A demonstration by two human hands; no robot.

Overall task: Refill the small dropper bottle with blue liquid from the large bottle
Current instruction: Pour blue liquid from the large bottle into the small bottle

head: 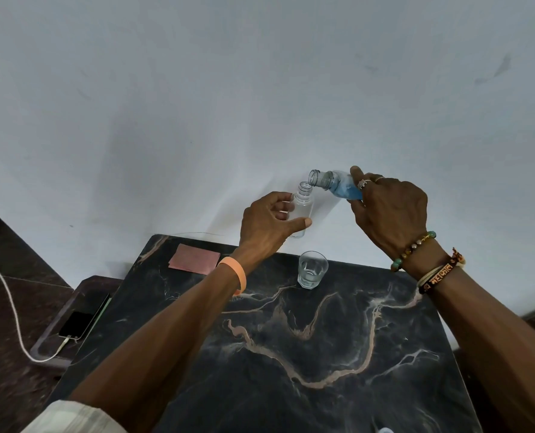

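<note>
My left hand (267, 223) holds the small clear bottle (302, 209) upright above the far edge of the table, its mouth uncapped and its body looking clear. My right hand (391, 210) grips the large bottle (335, 184), which is tilted on its side with its open neck pointing left, just above and right of the small bottle's mouth. Blue liquid sits in the lower part of the large bottle, near my fingers. No stream shows between the two mouths.
A dark marble table (291, 354) lies below my arms. A glass tumbler (312, 269) with a little clear liquid stands near the far edge, and a pink paper (194, 258) lies at the far left. A phone (83, 320) with a white cable rests on a lower ledge at left.
</note>
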